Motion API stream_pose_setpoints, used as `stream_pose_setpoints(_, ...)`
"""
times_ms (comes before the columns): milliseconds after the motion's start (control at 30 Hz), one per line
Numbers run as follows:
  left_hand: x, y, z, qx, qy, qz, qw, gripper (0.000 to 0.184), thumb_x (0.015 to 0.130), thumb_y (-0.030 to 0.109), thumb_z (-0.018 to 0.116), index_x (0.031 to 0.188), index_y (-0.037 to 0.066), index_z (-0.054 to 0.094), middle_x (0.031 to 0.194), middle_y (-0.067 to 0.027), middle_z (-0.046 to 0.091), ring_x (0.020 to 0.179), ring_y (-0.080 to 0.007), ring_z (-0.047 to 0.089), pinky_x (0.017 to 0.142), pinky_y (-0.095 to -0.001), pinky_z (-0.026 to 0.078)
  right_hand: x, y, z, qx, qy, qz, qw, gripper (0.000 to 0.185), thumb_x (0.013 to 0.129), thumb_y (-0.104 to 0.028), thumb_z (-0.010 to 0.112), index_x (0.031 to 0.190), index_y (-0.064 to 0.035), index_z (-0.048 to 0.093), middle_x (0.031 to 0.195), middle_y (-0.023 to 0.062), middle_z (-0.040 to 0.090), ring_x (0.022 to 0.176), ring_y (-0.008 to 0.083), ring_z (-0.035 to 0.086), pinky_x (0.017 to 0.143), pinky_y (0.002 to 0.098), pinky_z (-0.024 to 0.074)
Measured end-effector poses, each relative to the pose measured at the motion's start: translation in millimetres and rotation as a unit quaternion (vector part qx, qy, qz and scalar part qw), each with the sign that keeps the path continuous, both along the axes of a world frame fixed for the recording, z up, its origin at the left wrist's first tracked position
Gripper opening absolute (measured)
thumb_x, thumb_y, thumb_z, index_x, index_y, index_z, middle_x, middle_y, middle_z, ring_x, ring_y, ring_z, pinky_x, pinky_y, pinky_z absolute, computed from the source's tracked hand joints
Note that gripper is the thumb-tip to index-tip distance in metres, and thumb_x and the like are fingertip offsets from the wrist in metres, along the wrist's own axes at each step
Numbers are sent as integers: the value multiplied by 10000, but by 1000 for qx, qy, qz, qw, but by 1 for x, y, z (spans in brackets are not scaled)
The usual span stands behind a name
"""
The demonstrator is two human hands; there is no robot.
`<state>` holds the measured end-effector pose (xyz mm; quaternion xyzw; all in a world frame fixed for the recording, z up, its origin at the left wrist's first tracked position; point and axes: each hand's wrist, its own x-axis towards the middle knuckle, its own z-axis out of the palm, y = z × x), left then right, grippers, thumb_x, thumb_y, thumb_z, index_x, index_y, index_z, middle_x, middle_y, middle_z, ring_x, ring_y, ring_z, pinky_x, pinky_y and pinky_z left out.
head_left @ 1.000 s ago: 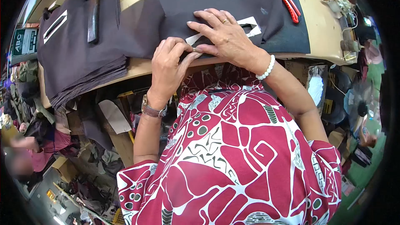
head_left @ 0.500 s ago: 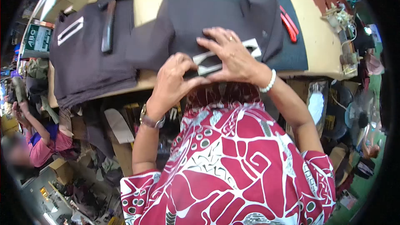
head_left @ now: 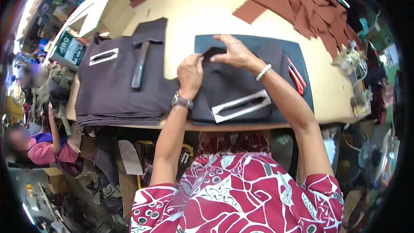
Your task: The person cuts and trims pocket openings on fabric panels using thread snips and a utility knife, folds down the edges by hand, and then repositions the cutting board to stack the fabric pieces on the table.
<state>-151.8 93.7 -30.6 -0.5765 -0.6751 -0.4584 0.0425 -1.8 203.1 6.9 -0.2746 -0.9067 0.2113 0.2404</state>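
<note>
Dark fabric [head_left: 241, 77] lies over a dark blue mat [head_left: 304, 49] on the table. My left hand [head_left: 190, 74] pinches the fabric's raised upper left edge. Just right of that edge my right hand [head_left: 235, 54] has its thumb and fingers apart, with nothing visible between them. A white slotted frame [head_left: 241, 105] sits on the fabric near the table's front edge. Further left is a stack of dark fabric [head_left: 120, 90], bearing another white slotted frame [head_left: 104, 56] and a hammer [head_left: 140, 67] with a dark handle.
A red cutter [head_left: 296, 77] lies on the mat's right side. Rust-brown fabric pieces [head_left: 297, 6] cover the back right of the table [head_left: 189, 4]. A green box [head_left: 69, 50] stands at the left edge. Another person [head_left: 45, 146] is at the far left.
Both hands have moved from the front edge to the fabric's far edge, which is now lifted. My right hand has left the white frame. The view shows more of the table.
</note>
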Motion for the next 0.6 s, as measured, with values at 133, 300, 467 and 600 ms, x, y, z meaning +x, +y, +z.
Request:
stream_pose_setpoints(133, -28, -36, 90, 76, -55, -7, 996, 141, 850, 30, 586, 969, -2, 654, 850, -106, 677, 758, -111, 601, 688, -265, 473, -4, 13, 63, -129, -197, 132, 963, 400, 706, -222, 694, 968, 63, 593, 894, 251, 621, 904, 323, 618, 800, 387, 474)
stream_pose_setpoints(300, -121, -78, 151, 164, -134, 51, 976, 137, 861, 78, 626, 953, -19, 656, 752, 14, 608, 702, -48, 501, 649, -210, 426, 29, 51, 99, 15, -333, 48, 942, 262, 658, -76, 572, 859, 83, 626, 793, 263, 632, 733, 338, 631, 673, 393, 498)
stream_pose_setpoints(467, -207, -77, 177, 42, -27, 123, 991, 271, 837, 202, 639, 928, -52, 663, 767, -62, 642, 677, -102, 543, 657, -247, 432, 24, 76, 124, 23, -261, 46, 964, 308, 674, -122, 628, 906, 80, 623, 768, 248, 633, 727, 315, 641, 696, 388, 509)
stream_pose_setpoints(600, -280, -45, 200, -157, 121, 135, 971, 380, 837, 352, 622, 987, 7, 674, 723, -89, 631, 693, -121, 575, 659, -292, 442, -6, 154, 113, -101, -162, 15, 982, 231, 827, -86, 476, 972, 36, 607, 666, 193, 626, 516, 251, 623, 484, 348, 519)
